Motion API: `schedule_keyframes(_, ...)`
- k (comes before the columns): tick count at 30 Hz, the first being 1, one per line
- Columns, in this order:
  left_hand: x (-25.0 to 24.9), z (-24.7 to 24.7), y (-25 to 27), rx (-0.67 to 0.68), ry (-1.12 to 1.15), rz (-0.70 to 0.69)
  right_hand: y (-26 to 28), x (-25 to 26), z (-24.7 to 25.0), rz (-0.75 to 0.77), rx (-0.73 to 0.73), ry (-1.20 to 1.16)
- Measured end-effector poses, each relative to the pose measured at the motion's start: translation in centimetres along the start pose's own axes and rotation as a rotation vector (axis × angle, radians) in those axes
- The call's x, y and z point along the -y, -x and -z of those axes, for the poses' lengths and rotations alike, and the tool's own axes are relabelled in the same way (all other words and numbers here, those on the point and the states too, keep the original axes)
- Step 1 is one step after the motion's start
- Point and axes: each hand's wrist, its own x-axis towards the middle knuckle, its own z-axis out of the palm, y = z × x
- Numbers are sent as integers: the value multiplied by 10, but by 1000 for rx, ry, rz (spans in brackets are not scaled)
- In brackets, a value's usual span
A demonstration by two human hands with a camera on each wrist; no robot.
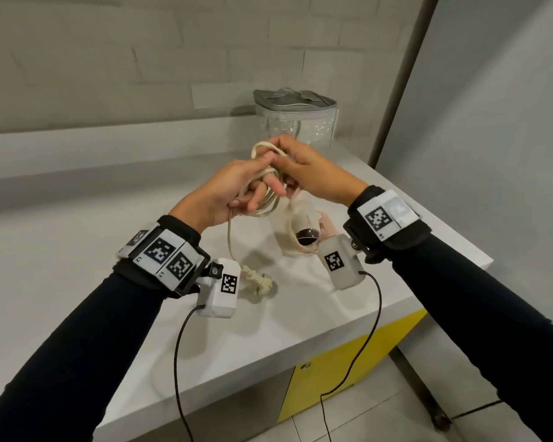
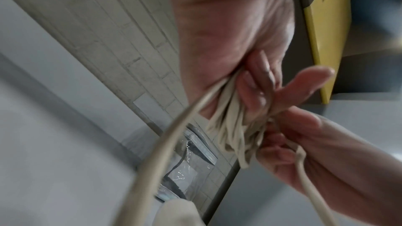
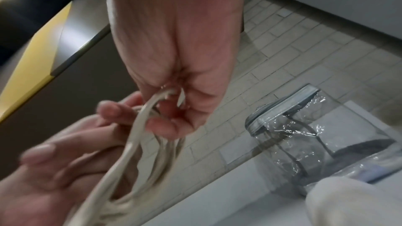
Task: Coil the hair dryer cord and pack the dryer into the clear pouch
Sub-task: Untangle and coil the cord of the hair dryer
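Observation:
Both hands meet above the white counter (image 1: 109,282), holding several loops of the cream cord (image 1: 264,186). My left hand (image 1: 237,189) has the loops bunched around its fingers (image 2: 256,92). My right hand (image 1: 300,173) pinches the top of the loops (image 3: 156,99) between thumb and fingertips. The cream hair dryer (image 1: 304,224) hangs or rests below the hands, its dark nozzle toward me. The plug (image 1: 261,282) lies on the counter, with a loose length of cord running up to the left hand. The clear pouch (image 1: 296,119) stands upright behind the hands, its grey zip top shut.
The counter ends at a wall panel (image 1: 492,122) on the right and a tiled wall (image 1: 141,59) behind. A yellow cabinet front (image 1: 348,371) sits under the counter's near edge. Black sensor cables (image 1: 179,362) hang from both wrists.

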Motion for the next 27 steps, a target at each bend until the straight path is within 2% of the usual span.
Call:
schedule_keyframes(3, -2, 7, -3, 6, 238, 28, 15, -3, 1, -132, 76, -33)
schedule_keyframes(7, -1, -1, -9, 17, 408, 8, 29, 0, -11, -149, 93, 104)
schedule_keyframes(9, -2, -5, -13, -57, 438, -30, 34, -1, -20, -185, 121, 226)
schedule_keyframes(13, -4, -7, -21, -294, 430, -83, 52, -12, -40, -242, 261, 525)
schedule_keyframes(15, -2, -6, -23, -401, 397, -119, 61, -13, -43, -327, 255, 496)
schedule_keyframes(18, 2, -7, -22, -440, 298, -157, 69, -12, -41, -331, 310, 476)
schedule_keyframes(21, 8, -13, -18, -391, 46, -135, 65, -8, -30, -246, 225, 502)
schedule_keyframes(24, 12, -24, -15, -293, -209, -135, 51, 10, -13, -52, 136, 643)
schedule_keyframes(27, 9, -29, -11, -159, -340, -151, 39, 24, 0, 44, -9, 563)
